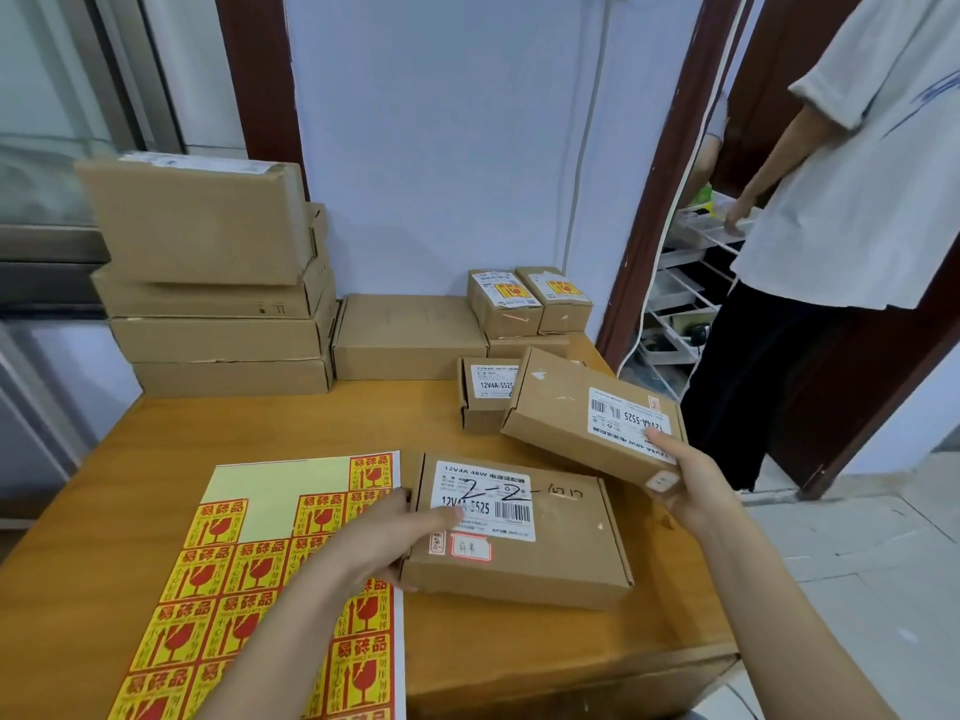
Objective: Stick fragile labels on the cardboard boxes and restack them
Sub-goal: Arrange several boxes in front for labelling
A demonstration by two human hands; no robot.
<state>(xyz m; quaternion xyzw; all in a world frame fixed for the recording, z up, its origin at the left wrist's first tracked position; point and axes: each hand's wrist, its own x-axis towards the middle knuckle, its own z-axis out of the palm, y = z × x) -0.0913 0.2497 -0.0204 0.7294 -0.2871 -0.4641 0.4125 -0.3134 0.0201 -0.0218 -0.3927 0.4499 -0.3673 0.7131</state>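
Head view showed our left hand (387, 537) gripping the near-left edge of a flat cardboard box (519, 532) lying on the table (291, 423), thumb on its white printed label (483, 498), the other fingers curled under the side. That label read 12V4A 48W and carried a barcode, with "2-2" scrawled over it in black marker. Our right hand (685, 480) held a second box (592, 413) of the same kind by its near corner, thumb pressed on top; it was tilted, lifted off the table, its own white label upside down to us. Just left of the first box lay the sheet of fragile labels (218, 579), yellow with red broken-glass marks, several places at its top already peeled bare. Behind the lifted box sat a third small box (485, 392). Farther back, two little boxes (527, 301) bearing yellow fragile stickers stood on a broad flat carton (410, 337). A stack of larger cartons (218, 283) rose at the far left. A person in a white shirt (857, 174) stood in the doorway at right.
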